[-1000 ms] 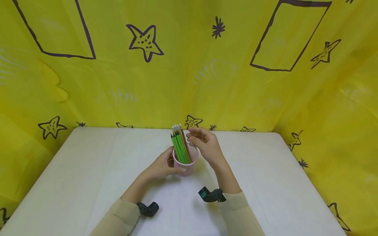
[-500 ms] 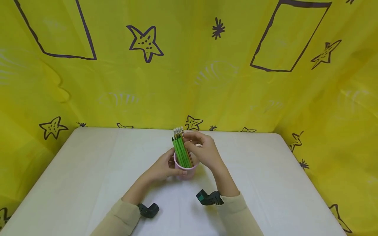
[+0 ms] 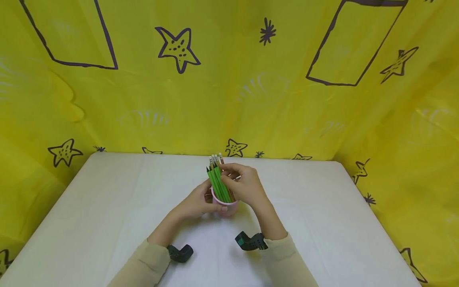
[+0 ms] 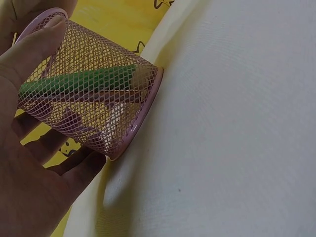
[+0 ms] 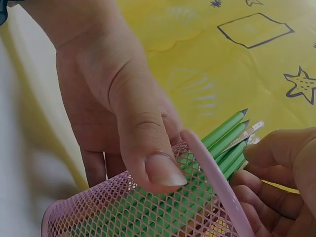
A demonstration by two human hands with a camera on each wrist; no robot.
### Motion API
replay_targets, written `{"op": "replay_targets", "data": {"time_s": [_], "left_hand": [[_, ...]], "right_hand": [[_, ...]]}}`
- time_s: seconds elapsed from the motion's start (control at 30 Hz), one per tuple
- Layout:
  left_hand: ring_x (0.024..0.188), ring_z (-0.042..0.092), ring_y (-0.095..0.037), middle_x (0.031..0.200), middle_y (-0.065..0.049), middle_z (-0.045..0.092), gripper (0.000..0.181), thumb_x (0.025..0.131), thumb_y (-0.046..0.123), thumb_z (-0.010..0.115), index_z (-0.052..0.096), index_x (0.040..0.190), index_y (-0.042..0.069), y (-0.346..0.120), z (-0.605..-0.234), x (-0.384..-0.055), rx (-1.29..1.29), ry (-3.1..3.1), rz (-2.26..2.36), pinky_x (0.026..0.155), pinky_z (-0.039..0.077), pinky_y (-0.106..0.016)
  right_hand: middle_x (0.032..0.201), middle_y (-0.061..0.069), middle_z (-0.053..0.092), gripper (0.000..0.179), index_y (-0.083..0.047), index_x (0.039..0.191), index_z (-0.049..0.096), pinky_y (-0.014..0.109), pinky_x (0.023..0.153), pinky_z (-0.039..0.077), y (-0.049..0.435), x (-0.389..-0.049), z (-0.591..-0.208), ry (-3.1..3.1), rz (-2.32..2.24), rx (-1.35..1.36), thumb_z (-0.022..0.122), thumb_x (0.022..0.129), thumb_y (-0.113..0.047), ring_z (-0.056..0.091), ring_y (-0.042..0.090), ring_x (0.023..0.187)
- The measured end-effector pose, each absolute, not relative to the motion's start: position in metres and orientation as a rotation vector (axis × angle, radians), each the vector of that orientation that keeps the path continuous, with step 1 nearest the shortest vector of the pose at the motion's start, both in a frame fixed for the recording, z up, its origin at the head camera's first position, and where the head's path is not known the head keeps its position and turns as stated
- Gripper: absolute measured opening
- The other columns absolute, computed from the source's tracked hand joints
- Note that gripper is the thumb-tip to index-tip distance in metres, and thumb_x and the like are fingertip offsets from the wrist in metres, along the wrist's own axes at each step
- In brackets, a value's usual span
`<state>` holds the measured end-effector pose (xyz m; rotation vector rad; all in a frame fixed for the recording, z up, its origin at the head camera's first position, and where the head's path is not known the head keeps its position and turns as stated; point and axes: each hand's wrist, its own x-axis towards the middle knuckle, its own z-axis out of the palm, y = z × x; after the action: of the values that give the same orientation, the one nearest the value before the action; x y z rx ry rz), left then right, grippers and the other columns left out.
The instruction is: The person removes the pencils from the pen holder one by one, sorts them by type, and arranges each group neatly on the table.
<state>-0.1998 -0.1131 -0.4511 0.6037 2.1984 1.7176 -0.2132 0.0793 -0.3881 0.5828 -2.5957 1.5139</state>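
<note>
My left hand (image 3: pixel 196 202) grips a pink mesh pencil cup (image 3: pixel 228 209), thumb along its near side and fingers behind. The cup (image 4: pixel 94 54) stands on the table, its base rim against the white cloth in the left wrist view. Several green pencils (image 3: pixel 219 184) with dark tips lean in it, along with brownish-red ones that have white erasers. At the upper part of the bundle, the curled thumb and fingers of my right hand (image 3: pixel 246 184) pinch pencils. In the right wrist view, that hand (image 5: pixel 281 182) partly hides the pencil ends beside the cup's rim.
A white cloth covers the table (image 3: pixel 340 223). Yellow sheeting (image 3: pixel 222 99) with drawn stars, frames and shells rises behind it and on both sides. Dark wrist devices sit on both arms, the left one (image 3: pixel 180 254) low over the table.
My right hand has moved left and slightly down from beside the cup onto the pencils, its fingers closing on them. My left hand keeps its hold on the cup.
</note>
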Motion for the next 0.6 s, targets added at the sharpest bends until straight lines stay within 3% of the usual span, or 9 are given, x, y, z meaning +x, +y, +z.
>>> {"op": "replay_targets", "data": {"time_s": [0.4, 0.6], "left_hand": [[0.12, 0.06, -0.026, 0.138, -0.01, 0.055, 0.089, 0.08, 0.015, 0.084, 0.033, 0.153, 0.015, -0.112, -0.448, -0.199, 0.588, 2.164, 1.742, 0.103, 0.05, -0.041], [0.118, 0.06, -0.025, 0.139, -0.01, 0.055, 0.089, 0.08, 0.013, 0.084, 0.032, 0.153, 0.015, -0.113, -0.45, -0.2, 0.619, 2.15, 1.757, 0.101, 0.051, -0.04]], "right_hand": [[0.09, -0.004, 0.07, 0.022, -0.013, 0.108, 0.075, 0.027, 0.068, 0.053, 0.066, -0.209, -0.39, -2.612, 1.079, 0.574, 0.076, 0.087, -0.018, 0.064, 0.01, 0.078], [0.087, -0.004, 0.069, 0.019, -0.013, 0.105, 0.074, 0.027, 0.068, 0.052, 0.062, -0.208, -0.392, -2.579, 1.132, 0.588, 0.077, 0.086, -0.014, 0.063, 0.009, 0.076]]}}
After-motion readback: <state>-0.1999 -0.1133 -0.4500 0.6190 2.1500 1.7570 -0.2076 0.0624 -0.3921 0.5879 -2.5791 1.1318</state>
